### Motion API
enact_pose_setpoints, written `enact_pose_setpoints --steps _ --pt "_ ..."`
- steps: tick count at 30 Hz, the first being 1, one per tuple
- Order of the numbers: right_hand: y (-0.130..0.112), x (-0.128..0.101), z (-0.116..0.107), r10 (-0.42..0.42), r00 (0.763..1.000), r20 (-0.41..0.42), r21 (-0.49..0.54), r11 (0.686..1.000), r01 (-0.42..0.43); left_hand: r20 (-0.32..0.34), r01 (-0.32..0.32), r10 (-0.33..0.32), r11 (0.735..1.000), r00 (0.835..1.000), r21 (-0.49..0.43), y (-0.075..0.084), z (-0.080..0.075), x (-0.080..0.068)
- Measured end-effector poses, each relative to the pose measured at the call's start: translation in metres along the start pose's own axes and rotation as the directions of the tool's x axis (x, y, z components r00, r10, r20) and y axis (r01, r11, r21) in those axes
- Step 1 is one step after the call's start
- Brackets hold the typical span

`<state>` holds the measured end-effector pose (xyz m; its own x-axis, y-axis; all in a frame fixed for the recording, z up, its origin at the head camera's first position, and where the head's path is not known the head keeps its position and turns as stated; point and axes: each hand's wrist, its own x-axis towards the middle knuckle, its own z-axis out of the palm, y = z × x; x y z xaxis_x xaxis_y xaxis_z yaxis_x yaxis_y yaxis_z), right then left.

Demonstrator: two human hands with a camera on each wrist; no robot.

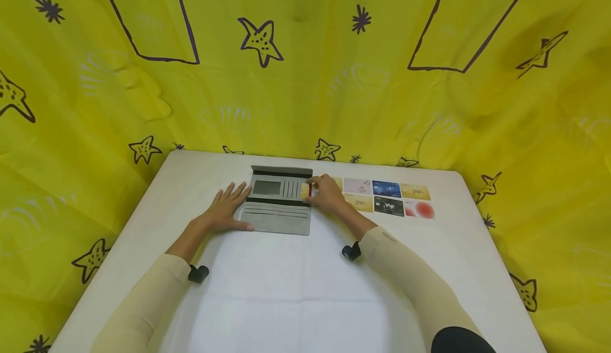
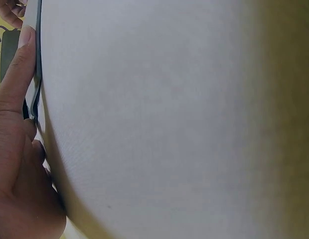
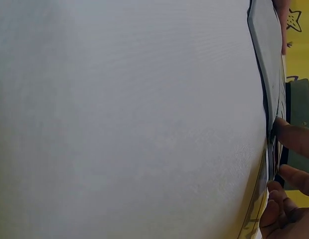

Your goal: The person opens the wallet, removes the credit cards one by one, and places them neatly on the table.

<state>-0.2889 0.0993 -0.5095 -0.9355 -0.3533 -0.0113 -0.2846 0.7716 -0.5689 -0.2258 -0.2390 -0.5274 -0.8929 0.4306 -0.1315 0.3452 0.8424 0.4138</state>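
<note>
A grey wallet (image 1: 278, 200) lies unfolded on the white table (image 1: 267, 279), its card slots facing up. My left hand (image 1: 228, 211) rests flat on the table with straight fingers against the wallet's left edge (image 2: 36, 59). My right hand (image 1: 325, 194) pinches a yellow card with a red stripe (image 1: 307, 190) at the wallet's right edge, by the slots. In the right wrist view the fingers (image 3: 294, 137) touch the wallet's edge (image 3: 270, 59). Several more cards (image 1: 387, 197) lie in two rows to the right of the wallet.
A yellow cloth with star drawings (image 1: 305, 61) hangs around the table on all sides. Bare white tabletop stretches between the wallet and the near edge. The card rows reach toward the table's far right corner (image 1: 453, 175).
</note>
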Motion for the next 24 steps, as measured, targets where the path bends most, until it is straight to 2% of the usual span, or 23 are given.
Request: enact_pose_setpoints --steps 10,17,24 --pt "-0.0038 0.0035 -0.0024 -0.013 1.0 0.001 -0.036 0.999 0.013 -0.007 -0.004 0.004 1.0 1.0 0.0 -0.002 0.0007 -0.0013" --pt "-0.003 0.005 -0.0034 -0.007 1.0 -0.009 -0.019 1.0 0.006 -0.018 -0.006 0.006 1.0 1.0 -0.011 -0.0021 0.0016 -0.0016" --pt "0.0002 0.0084 -0.0035 -0.052 0.999 -0.005 -0.079 0.996 0.051 -0.011 -0.009 0.009 1.0 1.0 -0.008 -0.0032 0.0012 -0.0007"
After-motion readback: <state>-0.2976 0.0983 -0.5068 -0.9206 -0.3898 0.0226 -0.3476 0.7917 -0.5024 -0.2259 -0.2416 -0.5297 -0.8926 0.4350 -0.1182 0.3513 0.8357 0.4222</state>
